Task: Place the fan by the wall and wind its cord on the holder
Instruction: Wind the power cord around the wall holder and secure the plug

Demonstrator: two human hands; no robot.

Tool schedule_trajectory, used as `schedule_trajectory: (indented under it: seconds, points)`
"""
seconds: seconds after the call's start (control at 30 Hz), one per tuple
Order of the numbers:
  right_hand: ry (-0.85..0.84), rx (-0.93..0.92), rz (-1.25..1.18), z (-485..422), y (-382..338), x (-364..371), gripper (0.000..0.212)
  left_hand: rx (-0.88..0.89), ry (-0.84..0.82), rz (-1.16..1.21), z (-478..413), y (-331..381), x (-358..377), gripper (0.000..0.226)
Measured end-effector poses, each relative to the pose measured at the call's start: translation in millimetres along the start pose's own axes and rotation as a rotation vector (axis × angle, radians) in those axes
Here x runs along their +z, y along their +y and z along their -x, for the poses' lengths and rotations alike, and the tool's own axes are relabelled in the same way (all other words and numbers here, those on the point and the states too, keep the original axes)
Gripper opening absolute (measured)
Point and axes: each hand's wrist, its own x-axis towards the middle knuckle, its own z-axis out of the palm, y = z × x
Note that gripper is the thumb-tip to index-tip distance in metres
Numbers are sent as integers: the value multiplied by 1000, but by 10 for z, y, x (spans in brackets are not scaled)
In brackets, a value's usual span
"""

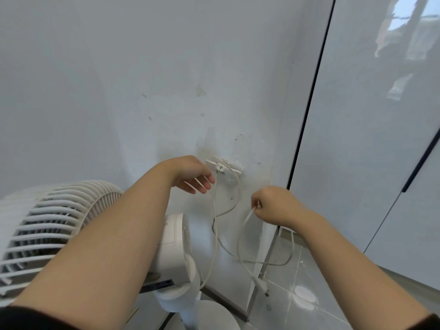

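Observation:
A white pedestal fan [59, 225] stands close to the white wall at lower left, its grille facing left. A white cord holder [223, 168] is fixed to the wall above it. The fan's white cord [215, 225] runs up to the holder and hangs down in loose loops. Its plug [262, 285] dangles near the floor. My left hand [190, 175] reaches to the holder with straight fingers beside the cord. My right hand [273, 206] pinches a strand of the cord to the right of the holder.
A glossy white cabinet [371, 115] with dark seams and a dark handle [421, 160] fills the right side. Grey floor tiles [309, 277] lie below, with a white round patch [304, 296]. The fan's round base [214, 315] sits at bottom centre.

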Motion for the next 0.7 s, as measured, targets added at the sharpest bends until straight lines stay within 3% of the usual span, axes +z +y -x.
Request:
schedule_trajectory:
  seconds: [0.07, 0.13, 0.23, 0.3, 0.4, 0.5, 0.6, 0.7]
  points:
    - [-99, 27, 36, -33, -27, 166, 27, -23, 22, -5, 0, -5, 3, 24]
    - [-93, 86, -60, -73, -56, 285, 33, -27, 36, -1, -5, -5, 10, 24]
    - [62, 180, -527, -155, -160, 298, 33, -25, 39, 1, -13, -4, 31, 24]
    - [8, 197, -902, -205, -290, 229, 25, -23, 45, 2, -17, -2, 33, 23]
    - [-10, 193, -1096, -266, -423, 162, 21, -25, 70, 5, -30, -10, 20, 21]
    - [290, 305, -1101, -315, -404, 151, 30, -19, 98, 12, -38, -32, -4, 21]
    - [612, 409, -900, -334, -290, 117, 30, 16, 130, 32, -52, -36, 1, 20]
    - [617, 392, -498, -331, -240, 70, 33, 53, 166, 60, -69, -19, 14, 21]
